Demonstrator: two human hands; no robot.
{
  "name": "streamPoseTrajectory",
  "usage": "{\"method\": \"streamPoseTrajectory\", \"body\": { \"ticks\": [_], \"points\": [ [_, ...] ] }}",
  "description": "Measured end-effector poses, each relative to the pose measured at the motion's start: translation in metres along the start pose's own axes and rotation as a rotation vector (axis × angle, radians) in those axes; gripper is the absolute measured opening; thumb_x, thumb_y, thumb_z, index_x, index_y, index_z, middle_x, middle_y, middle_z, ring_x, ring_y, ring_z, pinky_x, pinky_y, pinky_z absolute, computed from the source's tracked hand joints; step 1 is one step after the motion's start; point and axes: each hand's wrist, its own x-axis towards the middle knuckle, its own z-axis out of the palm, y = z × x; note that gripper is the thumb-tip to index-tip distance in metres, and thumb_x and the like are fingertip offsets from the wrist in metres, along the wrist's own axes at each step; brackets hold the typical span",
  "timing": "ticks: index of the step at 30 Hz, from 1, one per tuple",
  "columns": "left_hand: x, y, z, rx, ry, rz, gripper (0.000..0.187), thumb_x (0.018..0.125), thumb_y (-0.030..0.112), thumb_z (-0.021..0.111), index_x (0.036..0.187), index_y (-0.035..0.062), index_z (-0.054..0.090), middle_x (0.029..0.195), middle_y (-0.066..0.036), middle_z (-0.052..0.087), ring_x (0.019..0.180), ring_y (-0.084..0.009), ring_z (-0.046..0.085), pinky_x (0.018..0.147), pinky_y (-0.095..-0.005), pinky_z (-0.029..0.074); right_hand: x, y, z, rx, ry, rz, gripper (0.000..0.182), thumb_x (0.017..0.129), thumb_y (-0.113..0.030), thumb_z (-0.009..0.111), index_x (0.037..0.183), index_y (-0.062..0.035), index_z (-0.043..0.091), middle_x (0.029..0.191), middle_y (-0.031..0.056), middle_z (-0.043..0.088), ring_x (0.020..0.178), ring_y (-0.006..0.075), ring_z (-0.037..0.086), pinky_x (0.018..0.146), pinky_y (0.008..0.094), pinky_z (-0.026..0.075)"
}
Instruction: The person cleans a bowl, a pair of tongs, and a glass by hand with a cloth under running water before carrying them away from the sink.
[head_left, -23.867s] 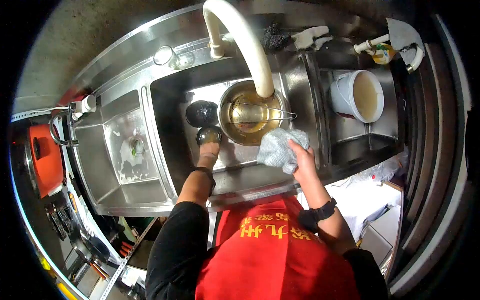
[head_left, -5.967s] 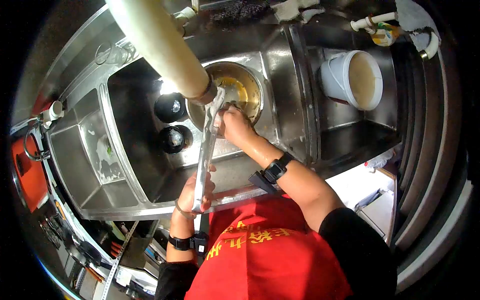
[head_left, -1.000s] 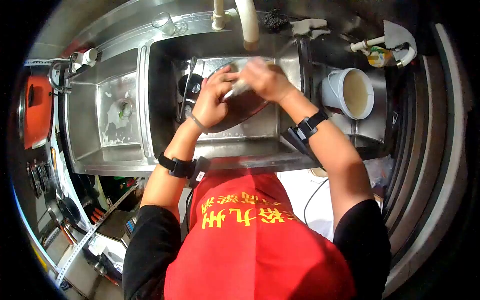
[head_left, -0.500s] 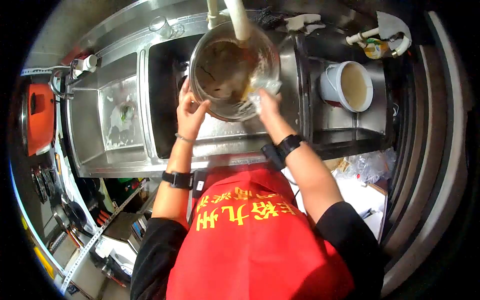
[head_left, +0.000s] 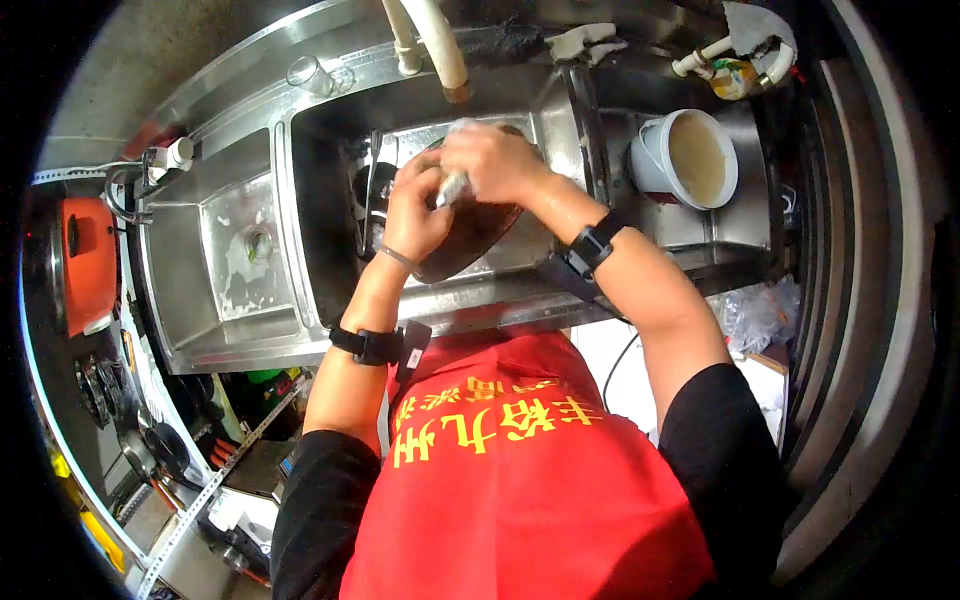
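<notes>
The round metal pot (head_left: 470, 240) is tipped over in the middle sink basin, with its darker side toward me. My left hand (head_left: 412, 215) grips it at its left edge. Against the upper part of the pot, my right hand (head_left: 490, 163) presses a crumpled whitish cloth or wrap (head_left: 454, 187), its fingers curled and slightly blurred. Both hands are close together, and they hide part of the rim. Above them hangs a pale hose (head_left: 440, 50) with a brown tip.
A white bucket (head_left: 697, 160) of cloudy liquid stands in the right basin. To the left is another basin (head_left: 235, 235) with a drain. A clear glass (head_left: 310, 76) and a grey cloth (head_left: 585, 42) lie along the back ledge. Dark dividers (head_left: 590, 150) edge the middle basin.
The pot has turned from showing its wet inside to a tilted position lower in the basin. My right hand has moved left and up with the cloth, close to my left hand.
</notes>
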Motion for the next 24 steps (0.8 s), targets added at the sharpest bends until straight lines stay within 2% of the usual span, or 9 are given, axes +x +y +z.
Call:
{"method": "streamPoseTrajectory", "body": {
  "ticks": [2,5,10,11,13,15,18,21,24],
  "points": [
    [-0.005,-0.003,-0.008,-0.128,0.074,-0.008,0.014,0.058,-0.01,0.046,0.066,0.0015,0.046,0.111,-0.013,0.055,0.118,-0.0343,0.039,0.096,-0.038,0.031,-0.012,0.034,0.007,0.043,0.092,0.139,0.014,0.063,-0.015,0.062,0.07,-0.0067,0.053,0.071,0.0109,0.054,0.071,0.0322,0.055,0.06,0.0369,0.044],
    [-0.016,-0.006,-0.016,-0.49,0.284,-0.177,0.015,0.058,-0.012,0.044,0.063,0.0024,0.042,0.118,-0.015,0.051,0.119,-0.0292,0.039,0.097,-0.0337,0.028,-0.083,0.101,0.091,0.453,0.295,1.163,0.028,0.072,-0.017,0.058,0.093,0.0032,0.055,0.081,0.0183,0.059,0.072,0.0296,0.059,0.068,0.0353,0.046],
    [-0.022,-0.019,-0.002,-0.74,0.709,-0.166,0.02,0.063,-0.014,0.045,0.061,0.005,0.041,0.13,-0.016,0.038,0.1,-0.0151,0.049,0.084,-0.0239,0.039,-0.077,-0.057,0.132,1.728,0.64,1.729,0.037,0.076,-0.014,0.059,0.107,0.0013,0.045,0.096,0.0131,0.055,0.079,0.0216,0.056,0.07,0.0349,0.047],
    [-0.026,-0.022,-0.001,-0.739,0.708,-0.173,0.02,0.063,-0.014,0.045,0.061,0.005,0.041,0.13,-0.016,0.038,0.1,-0.0151,0.049,0.084,-0.0239,0.039,-0.084,-0.064,0.144,2.137,0.517,1.665,0.025,0.074,-0.008,0.059,0.096,-0.0011,0.05,0.087,0.0108,0.058,0.07,0.0212,0.057,0.064,0.0334,0.049],
    [-0.033,-0.028,-0.005,-0.781,0.747,-0.291,0.02,0.062,-0.015,0.044,0.062,0.005,0.041,0.131,-0.016,0.037,0.092,-0.0123,0.052,0.079,-0.0225,0.041,-0.08,-0.066,0.139,2.028,0.484,1.609,0.015,0.076,-0.005,0.057,0.09,-0.0022,0.055,0.079,0.012,0.06,0.071,0.0227,0.06,0.064,0.0321,0.05],
    [-0.046,-0.038,-0.007,-0.787,0.755,-0.274,0.025,0.062,-0.015,0.042,0.079,-0.0003,0.053,0.124,-0.013,0.045,0.085,-0.0106,0.054,0.077,-0.0226,0.042,-0.079,-0.06,0.108,1.764,0.499,1.588,0.021,0.071,-0.002,0.059,0.087,-0.0007,0.046,0.081,0.0119,0.056,0.069,0.0216,0.058,0.061,0.0323,0.052],
    [-0.061,-0.054,-0.017,-0.767,0.783,-0.433,0.062,0.063,-0.013,0.041,0.125,-0.0032,0.039,0.102,-0.005,0.056,0.084,-0.0107,0.054,0.074,-0.0221,0.044,-0.098,-0.031,0.091,1.111,0.529,1.549,0.034,0.072,-0.005,0.059,0.1,-0.0036,0.04,0.089,0.0135,0.052,0.076,0.0222,0.057,0.061,0.0333,0.051],
    [-0.071,-0.046,-0.022,-0.716,0.741,-0.445,0.059,0.064,-0.013,0.042,0.122,-0.0035,0.042,0.102,-0.006,0.057,0.084,-0.0105,0.055,0.074,-0.0211,0.044,-0.09,-0.017,0.065,0.837,0.708,1.173,0.023,0.073,-0.008,0.061,0.092,0.0011,0.051,0.083,0.0084,0.056,0.074,0.019,0.056,0.067,0.0326,0.044],
    [-0.084,-0.049,-0.025,-0.821,0.698,-0.466,0.055,0.067,-0.011,0.045,0.122,-0.0042,0.042,0.106,-0.008,0.056,0.087,-0.013,0.055,0.077,-0.0235,0.044,-0.053,-0.047,0.018,0.622,0.387,0.846,0.036,0.073,-0.01,0.063,0.105,-0.0032,0.05,0.102,0.0104,0.054,0.094,0.0205,0.053,0.084,0.0344,0.042]
  ]
}}
